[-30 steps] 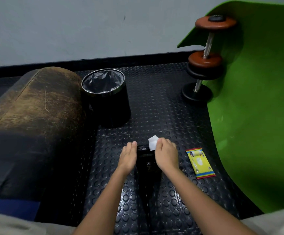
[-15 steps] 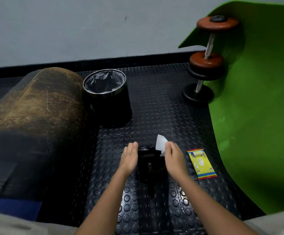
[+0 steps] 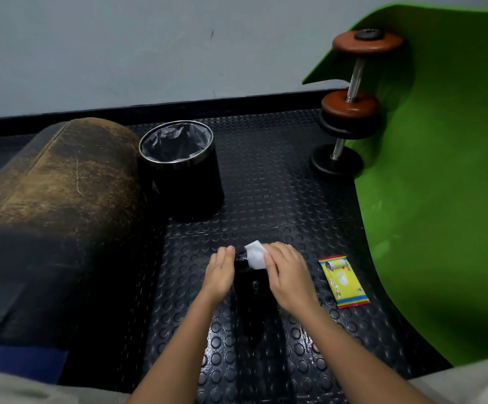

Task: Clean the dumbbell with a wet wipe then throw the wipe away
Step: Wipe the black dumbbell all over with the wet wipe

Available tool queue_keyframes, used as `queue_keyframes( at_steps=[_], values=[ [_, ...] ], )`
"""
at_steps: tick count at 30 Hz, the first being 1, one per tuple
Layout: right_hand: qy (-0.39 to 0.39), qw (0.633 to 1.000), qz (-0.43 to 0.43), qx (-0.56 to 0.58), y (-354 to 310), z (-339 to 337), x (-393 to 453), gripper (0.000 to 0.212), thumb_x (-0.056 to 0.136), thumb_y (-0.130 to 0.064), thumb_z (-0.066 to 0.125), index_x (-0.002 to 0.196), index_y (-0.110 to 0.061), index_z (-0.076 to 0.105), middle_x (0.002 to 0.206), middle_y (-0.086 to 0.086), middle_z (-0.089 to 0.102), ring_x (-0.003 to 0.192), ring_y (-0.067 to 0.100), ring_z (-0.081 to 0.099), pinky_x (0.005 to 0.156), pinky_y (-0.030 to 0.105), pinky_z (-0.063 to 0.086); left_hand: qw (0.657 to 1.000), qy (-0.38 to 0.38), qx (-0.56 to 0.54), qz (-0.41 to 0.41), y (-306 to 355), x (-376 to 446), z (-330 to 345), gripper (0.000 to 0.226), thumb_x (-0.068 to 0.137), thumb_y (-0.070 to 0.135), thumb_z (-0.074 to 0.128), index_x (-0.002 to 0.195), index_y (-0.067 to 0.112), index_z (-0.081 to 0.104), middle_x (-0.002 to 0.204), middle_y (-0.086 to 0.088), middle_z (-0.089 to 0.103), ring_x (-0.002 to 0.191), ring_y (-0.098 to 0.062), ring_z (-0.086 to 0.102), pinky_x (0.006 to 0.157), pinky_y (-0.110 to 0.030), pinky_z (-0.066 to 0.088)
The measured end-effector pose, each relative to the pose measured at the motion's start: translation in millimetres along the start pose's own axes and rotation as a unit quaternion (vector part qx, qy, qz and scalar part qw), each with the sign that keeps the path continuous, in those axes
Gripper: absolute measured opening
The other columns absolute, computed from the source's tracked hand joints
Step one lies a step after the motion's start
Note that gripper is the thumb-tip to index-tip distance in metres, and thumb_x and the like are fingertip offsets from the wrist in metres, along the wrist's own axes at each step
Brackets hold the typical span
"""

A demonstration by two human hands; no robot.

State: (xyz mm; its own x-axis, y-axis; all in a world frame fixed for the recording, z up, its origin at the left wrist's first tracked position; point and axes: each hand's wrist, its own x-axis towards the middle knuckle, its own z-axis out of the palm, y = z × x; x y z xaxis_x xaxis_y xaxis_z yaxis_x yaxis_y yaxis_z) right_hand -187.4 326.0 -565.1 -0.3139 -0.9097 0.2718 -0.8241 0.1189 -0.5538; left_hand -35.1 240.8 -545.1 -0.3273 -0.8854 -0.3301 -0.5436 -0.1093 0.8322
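Dumbbell: small black dumbbell point(image 3: 251, 290) lies on the black studded rubber floor mat point(image 3: 280, 199) between the two hands, at 6 o'clock of the scene; dark on dark, so its outline is hard to read.
Wipe: white folded wet wipe point(image 3: 255, 258) sits on the dumbbell's far end, pressed there, I judge, to scrub that end.
Right hand: right hand point(image 3: 287, 275) holds the wipe under its fingertips, fingers bent over it; the grip underneath is hidden.
Left hand: left hand point(image 3: 220, 275) lies flat against the dumbbell's left side, fingers straight, holding nothing; likely bracing it against rolling.
Packet: yellow wet-wipe packet with red ends point(image 3: 343, 281) lies at 3 o'clock of the hands, within reach.
Bin: black round bin with a chrome rim and grey liner point(image 3: 182, 170) stands at 11 o'clock, open-topped, handy for the throw-away.
Other: larger dumbbell with brown and black plates point(image 3: 350, 106) at 1 o'clock against the curved green sheet point(image 3: 440, 170); worn brown leather bolster point(image 3: 56, 185) at 9 o'clock.
Stage: wiping in hand; disposal not yet done.
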Motion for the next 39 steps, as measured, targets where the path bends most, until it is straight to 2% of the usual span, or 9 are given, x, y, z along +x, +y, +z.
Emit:
queue_keyframes(
  at_steps=[4, 8, 13, 19, 24, 28, 33, 36, 39],
  values=[
    [0.032, 0.971, 0.189, 0.143, 0.0, -6.0, -5.3, 0.034, 0.105, -0.038, 0.028, 0.092, -0.022, 0.055, 0.096, -0.006, 0.057, 0.090, 0.014, 0.054, 0.073, 0.033, 0.042, 1.000, -0.002, 0.003, 0.003, 0.5, -1.0, -0.4, 0.038, 0.104, 0.050, 0.022, 0.095, 0.024, 0.049, 0.114, -0.001, 0.051, 0.115, -0.022, 0.048, 0.105, -0.044, 0.037],
    [-0.017, 0.903, 0.355, 0.242, -11.7, -14.2, 16.9, 0.032, 0.105, -0.031, 0.027, 0.091, -0.016, 0.052, 0.096, 0.001, 0.055, 0.089, 0.021, 0.050, 0.072, 0.034, 0.034, 1.000, -0.003, 0.002, -0.001, 0.2, 0.3, -0.6, 0.037, 0.104, 0.051, 0.022, 0.095, 0.026, 0.047, 0.116, -0.002, 0.050, 0.116, -0.022, 0.047, 0.107, -0.045, 0.036],
    [0.007, 0.993, 0.116, -0.001, -24.4, -1.4, 18.2, 0.032, 0.100, -0.025, 0.027, 0.076, -0.021, 0.048, 0.082, -0.001, 0.058, 0.084, 0.022, 0.052, 0.090, 0.040, 0.041, 1.000, 0.005, 0.011, -0.003, -0.3, 2.3, 0.7, 0.038, 0.104, 0.050, 0.022, 0.101, 0.024, 0.049, 0.117, -0.005, 0.051, 0.117, -0.024, 0.047, 0.106, -0.046, 0.036],
    [-0.015, 1.000, -0.014, -0.021, -8.4, 1.8, 4.6, 0.042, 0.106, -0.035, 0.023, 0.127, -0.024, 0.058, 0.121, -0.012, 0.059, 0.120, 0.008, 0.048, 0.115, 0.034, 0.028, 1.000, 0.001, 0.003, -0.002, -1.5, 1.2, 0.2, 0.039, 0.104, 0.051, 0.023, 0.103, 0.024, 0.051, 0.118, -0.002, 0.051, 0.117, -0.022, 0.047, 0.107, -0.045, 0.036],
    [0.039, 0.974, 0.183, 0.128, -1.5, -6.6, -4.3, 0.035, 0.106, -0.038, 0.026, 0.094, -0.021, 0.055, 0.093, -0.010, 0.056, 0.089, 0.012, 0.052, 0.074, 0.031, 0.042, 1.000, -0.003, 0.006, -0.002, 0.5, -0.7, -0.7, 0.037, 0.104, 0.053, 0.022, 0.093, 0.027, 0.047, 0.114, -0.001, 0.050, 0.115, -0.023, 0.047, 0.106, -0.046, 0.036],
    [0.001, 0.903, 0.364, 0.227, -11.4, -11.7, 15.3, 0.036, 0.106, -0.029, 0.026, 0.100, -0.012, 0.057, 0.100, 0.002, 0.056, 0.093, 0.023, 0.051, 0.075, 0.032, 0.034, 1.000, -0.004, 0.005, -0.004, 0.0, 0.2, -0.6, 0.037, 0.104, 0.052, 0.021, 0.095, 0.026, 0.045, 0.113, -0.001, 0.048, 0.115, -0.023, 0.047, 0.107, -0.045, 0.037],
    [0.016, 0.989, 0.143, 0.022, -23.2, -4.2, 15.7, 0.033, 0.103, -0.021, 0.030, 0.077, -0.018, 0.049, 0.083, -0.004, 0.055, 0.085, 0.019, 0.050, 0.088, 0.037, 0.041, 1.000, 0.003, 0.007, 0.000, -0.9, 1.9, 0.4, 0.039, 0.104, 0.050, 0.022, 0.098, 0.023, 0.049, 0.116, -0.004, 0.051, 0.116, -0.022, 0.047, 0.106, -0.044, 0.036],
    [-0.007, 0.999, 0.025, -0.030, -21.7, 1.2, 8.1, 0.038, 0.105, -0.030, 0.024, 0.105, -0.022, 0.061, 0.102, -0.010, 0.060, 0.107, 0.012, 0.050, 0.114, 0.035, 0.028, 1.000, 0.003, 0.005, -0.005, -0.8, 2.4, 0.6, 0.039, 0.104, 0.050, 0.023, 0.101, 0.023, 0.050, 0.117, -0.004, 0.052, 0.117, -0.023, 0.047, 0.107, -0.046, 0.036],
    [-0.019, 1.000, -0.005, -0.018, -9.5, 0.4, 5.0, 0.046, 0.105, -0.036, 0.020, 0.129, -0.023, 0.058, 0.124, -0.011, 0.059, 0.126, 0.009, 0.045, 0.118, 0.032, 0.023, 1.000, 0.003, 0.005, -0.004, -0.6, 2.4, 0.9, 0.040, 0.104, 0.050, 0.023, 0.103, 0.022, 0.051, 0.119, -0.005, 0.052, 0.118, -0.023, 0.047, 0.108, -0.047, 0.036]
  ],
)
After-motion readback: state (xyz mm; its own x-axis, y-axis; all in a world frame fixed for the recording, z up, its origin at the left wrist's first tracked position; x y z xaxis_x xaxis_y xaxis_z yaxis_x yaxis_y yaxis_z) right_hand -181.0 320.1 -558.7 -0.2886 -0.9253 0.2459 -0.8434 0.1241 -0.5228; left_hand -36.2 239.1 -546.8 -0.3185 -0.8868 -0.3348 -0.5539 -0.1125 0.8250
